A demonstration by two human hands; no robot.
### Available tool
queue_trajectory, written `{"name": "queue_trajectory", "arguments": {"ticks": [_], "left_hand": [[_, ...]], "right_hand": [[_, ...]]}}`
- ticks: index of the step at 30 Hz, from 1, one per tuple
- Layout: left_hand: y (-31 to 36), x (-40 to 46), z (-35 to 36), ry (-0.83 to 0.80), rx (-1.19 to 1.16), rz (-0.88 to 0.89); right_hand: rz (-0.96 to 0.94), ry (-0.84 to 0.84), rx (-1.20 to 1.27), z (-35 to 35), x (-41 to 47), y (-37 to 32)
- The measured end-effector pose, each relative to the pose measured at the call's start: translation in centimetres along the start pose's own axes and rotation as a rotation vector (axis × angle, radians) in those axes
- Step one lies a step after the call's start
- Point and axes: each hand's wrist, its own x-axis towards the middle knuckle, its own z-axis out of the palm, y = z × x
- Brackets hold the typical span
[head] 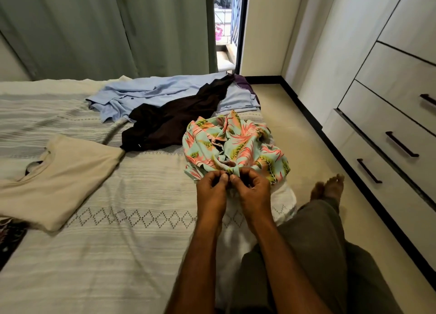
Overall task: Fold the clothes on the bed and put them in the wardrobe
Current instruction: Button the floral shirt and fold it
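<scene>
A crumpled floral shirt [236, 144], mint with pink and yellow leaves, lies near the right edge of the bed [118, 254]. My left hand [212, 188] and my right hand [252, 188] meet at its near edge, each pinching the fabric with fingers curled. A dark brown garment [174, 120] lies spread behind the shirt, and a light blue shirt [151, 94] lies beyond it. A folded cream T-shirt [61, 177] rests flat on the left of the bed. The white wardrobe [389, 89] with dark handles stands on the right, its drawers closed.
A narrow strip of beige floor [306, 134] runs between bed and wardrobe, where my bare foot [328, 188] rests. Green curtains [94, 26] hang behind the bed beside an open doorway [226, 26]. A dark patterned cloth [9, 238] shows at the left edge.
</scene>
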Motion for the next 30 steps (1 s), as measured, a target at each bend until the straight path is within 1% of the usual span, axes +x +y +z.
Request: {"name": "queue_trajectory", "arguments": {"ticks": [3,5,9,12,15,21,25,30], "left_hand": [[-1.0,-0.2,1.4,0.095,0.071,0.009],[-1.5,-0.7,1.8,0.161,0.087,0.007],[-2.7,-0.1,2.4,0.166,-0.016,-0.108],[-3.1,0.9,2.6,0.189,-0.038,-0.132],[-3.0,1.3,3.1,0.232,0.026,-0.103],[-2.0,0.9,4.1,0.395,0.124,-0.012],[-2.0,0.1,4.1,0.357,0.204,0.063],[-2.3,-0.3,3.9,0.255,0.306,0.111]], "right_hand": [[-0.036,0.034,-0.094,-0.5,1.0,0.4],[-0.05,0.021,-0.143,-0.7,1.1,0.8],[-0.034,-0.009,-0.157,-1.5,1.6,2.5],[-0.032,-0.019,-0.152,-1.7,2.1,3.0],[-0.021,-0.013,-0.136,-1.4,2.6,3.1],[-0.076,-0.006,-0.14,-1.1,2.5,2.9],[-0.033,-0.049,-0.121,-1.6,1.9,3.0],[0.116,-0.049,0.055,-2.1,1.5,2.6]]}}
